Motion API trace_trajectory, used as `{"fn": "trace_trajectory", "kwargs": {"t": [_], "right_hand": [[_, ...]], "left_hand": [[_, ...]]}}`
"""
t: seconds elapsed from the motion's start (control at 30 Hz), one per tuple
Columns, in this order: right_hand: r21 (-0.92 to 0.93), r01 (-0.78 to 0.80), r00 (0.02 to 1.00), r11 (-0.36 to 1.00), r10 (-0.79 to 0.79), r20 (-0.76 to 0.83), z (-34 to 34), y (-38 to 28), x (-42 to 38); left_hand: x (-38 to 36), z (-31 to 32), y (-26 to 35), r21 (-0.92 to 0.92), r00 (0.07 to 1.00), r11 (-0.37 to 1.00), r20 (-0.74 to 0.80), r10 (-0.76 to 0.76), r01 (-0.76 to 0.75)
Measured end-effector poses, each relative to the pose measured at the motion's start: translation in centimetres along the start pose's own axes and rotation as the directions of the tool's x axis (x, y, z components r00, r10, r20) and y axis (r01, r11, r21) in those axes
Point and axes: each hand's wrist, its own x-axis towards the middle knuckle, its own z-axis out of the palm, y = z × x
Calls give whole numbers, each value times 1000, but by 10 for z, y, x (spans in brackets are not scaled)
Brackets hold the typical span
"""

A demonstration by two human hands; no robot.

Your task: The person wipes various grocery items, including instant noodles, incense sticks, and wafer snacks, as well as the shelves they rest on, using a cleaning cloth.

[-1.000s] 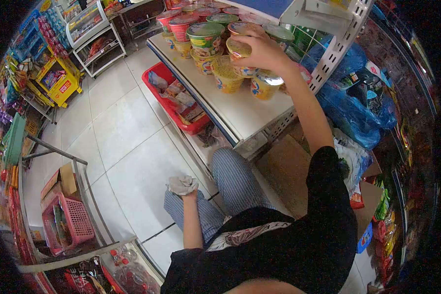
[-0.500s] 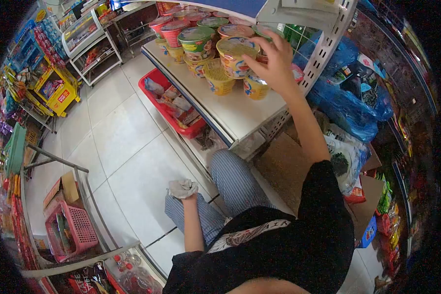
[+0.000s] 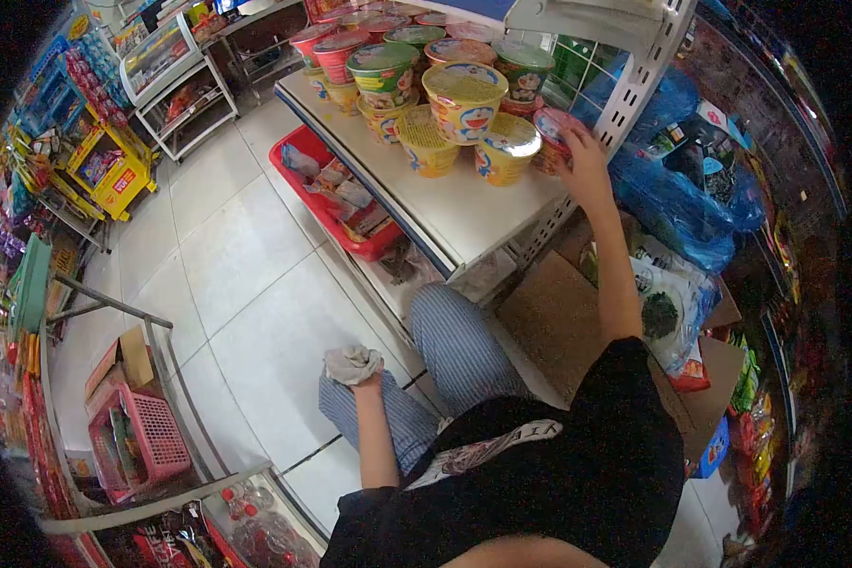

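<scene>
My right hand (image 3: pixel 589 168) is at the right end of the shelf, fingers curled round the near side of a pink-lidded instant noodle cup (image 3: pixel 551 123). Left of that cup stands a yellow noodle cup (image 3: pixel 507 151) with a shiny lid. A larger yellow cup (image 3: pixel 465 104) with a cartoon face is stacked above its neighbours, and another yellow cup (image 3: pixel 426 142) sits at the shelf's front. A green-lidded cup (image 3: pixel 383 74) is among those behind. Low over my knee, my left hand (image 3: pixel 367 381) is closed on a crumpled grey cloth (image 3: pixel 352 363).
The white shelf (image 3: pixel 483 213) has a slotted metal upright (image 3: pixel 634 90) at its right. Below it is a red basket (image 3: pixel 350 241) of packets. Blue plastic bags (image 3: pixel 691 222) and cardboard (image 3: pixel 554 303) lie right; a pink basket (image 3: pixel 151 440) stands left.
My right hand has left the stacked yellow cup and moved right and down to the pink-lidded cup. My left hand keeps the cloth in nearly the same place.
</scene>
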Motion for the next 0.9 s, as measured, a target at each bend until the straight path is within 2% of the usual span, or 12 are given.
{"fn": "trace_trajectory", "kwargs": {"t": [0.07,0.13,0.17,0.23,0.27,0.33,0.53,0.57,0.63,0.77,0.83,0.9], "right_hand": [[-131,32,999,991,-34,-17,-2,-6,-2],[26,24,1000,999,-24,-17,-2,-7,-4],[28,22,1000,999,-22,-16,-1,-8,-4],[214,-75,997,974,70,33,-2,-8,-1],[214,-75,997,974,69,33,-2,-9,-1],[-111,-168,984,979,174,42,-2,-14,1],[-270,-194,974,943,218,63,0,-30,4],[-269,-192,974,944,216,63,1,-31,4],[-276,-211,973,938,228,33,1,-31,4],[-355,-199,963,914,249,102,-3,-31,8],[-432,-136,940,892,254,229,-2,-26,21],[-440,-125,894,889,292,338,-3,-21,36]], "left_hand": [[-4,13,2,44,999,999,-36,7,-6],[-8,26,6,-182,996,982,83,-27,42],[1,-1,0,-180,996,983,81,-28,42],[29,-74,-20,265,983,948,-1,183,-177],[23,-57,-17,265,983,948,-1,183,-176],[4,5,-5,-160,951,984,-308,20,-72],[1,28,1,-133,919,990,-394,-16,-40],[-1,24,3,-134,919,990,-394,-14,-42],[-7,18,9,-44,997,997,61,-54,57],[-11,44,9,-117,1000,993,-21,0,-2],[-10,52,10,-88,991,995,-129,31,-42],[-7,40,9,-186,995,982,-103,12,-31]]}}
